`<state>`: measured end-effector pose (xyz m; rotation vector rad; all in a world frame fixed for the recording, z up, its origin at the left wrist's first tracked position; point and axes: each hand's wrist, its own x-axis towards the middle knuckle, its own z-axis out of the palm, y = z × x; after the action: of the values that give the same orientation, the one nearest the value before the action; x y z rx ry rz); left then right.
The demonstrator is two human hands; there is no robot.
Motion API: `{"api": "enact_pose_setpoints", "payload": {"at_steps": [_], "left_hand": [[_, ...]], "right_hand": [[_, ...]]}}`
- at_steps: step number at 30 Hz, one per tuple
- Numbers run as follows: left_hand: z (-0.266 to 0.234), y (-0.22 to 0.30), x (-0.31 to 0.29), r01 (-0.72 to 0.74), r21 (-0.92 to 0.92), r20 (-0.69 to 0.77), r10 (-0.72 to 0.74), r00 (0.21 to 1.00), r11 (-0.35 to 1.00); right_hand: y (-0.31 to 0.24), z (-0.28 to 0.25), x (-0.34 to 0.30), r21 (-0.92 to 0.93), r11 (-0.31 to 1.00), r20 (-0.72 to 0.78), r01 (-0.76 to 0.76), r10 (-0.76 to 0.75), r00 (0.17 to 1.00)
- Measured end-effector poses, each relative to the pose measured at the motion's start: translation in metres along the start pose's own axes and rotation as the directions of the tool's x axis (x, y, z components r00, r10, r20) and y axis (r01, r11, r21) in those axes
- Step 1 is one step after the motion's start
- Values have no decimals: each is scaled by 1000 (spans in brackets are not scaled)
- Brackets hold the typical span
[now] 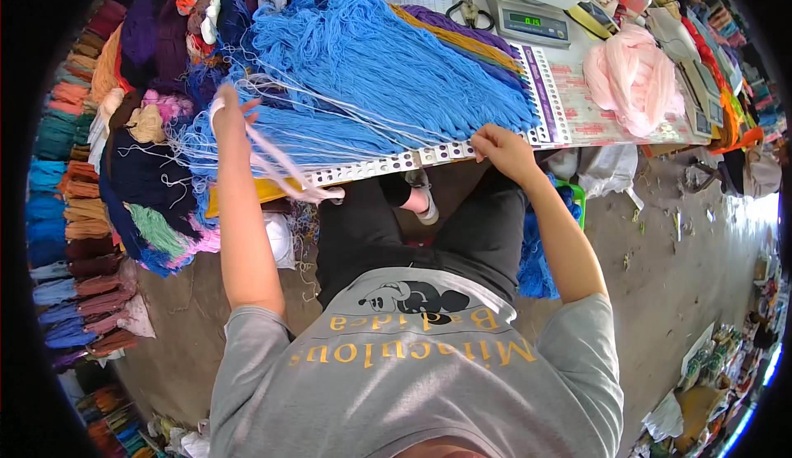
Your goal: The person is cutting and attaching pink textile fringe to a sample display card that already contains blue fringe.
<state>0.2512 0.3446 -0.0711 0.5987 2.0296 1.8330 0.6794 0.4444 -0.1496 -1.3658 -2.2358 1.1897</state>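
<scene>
Blurred by motion, my left hand (231,113) is raised over the left part of the table. A bundle of pale pink thread (276,164) is looped around it and runs down to the white punched card strip (371,167) at the table's front edge. Its fingers look partly bent around the thread. At the strip's right end, my right hand (502,151) is closed; whatever its fingertips pinch is hidden. Blue thread (371,70) lies spread in a broad fan between the hands, gathered into tufts at a second card strip (544,95). Thin white strands cross over it.
A digital scale (528,25), snips (469,9) and a pale pink skein (634,79) sit toward the back right. Colored skeins (157,37) crowd the left side and hang along the wall. A green basket (575,202) with blue yarn stands below the table.
</scene>
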Motion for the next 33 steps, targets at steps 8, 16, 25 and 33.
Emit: {"api": "enact_pose_setpoints", "payload": {"at_steps": [8,16,25,33], "left_hand": [[83,4,-148,-640,115,831,279,481,760],[115,-26,-185,-779,190,958,62,280,598],[91,-35,-94,-534,531,606,146,782,658],[39,-19,23,-276,402,322,147,935,873]], "right_hand": [[-39,28,-17,-417,909,-235,10,-119,965],[-46,31,-12,-395,918,-264,-46,-66,962],[-39,28,-13,-381,922,-274,-65,-45,961],[-40,30,-13,-392,920,-282,-4,-116,952]]}}
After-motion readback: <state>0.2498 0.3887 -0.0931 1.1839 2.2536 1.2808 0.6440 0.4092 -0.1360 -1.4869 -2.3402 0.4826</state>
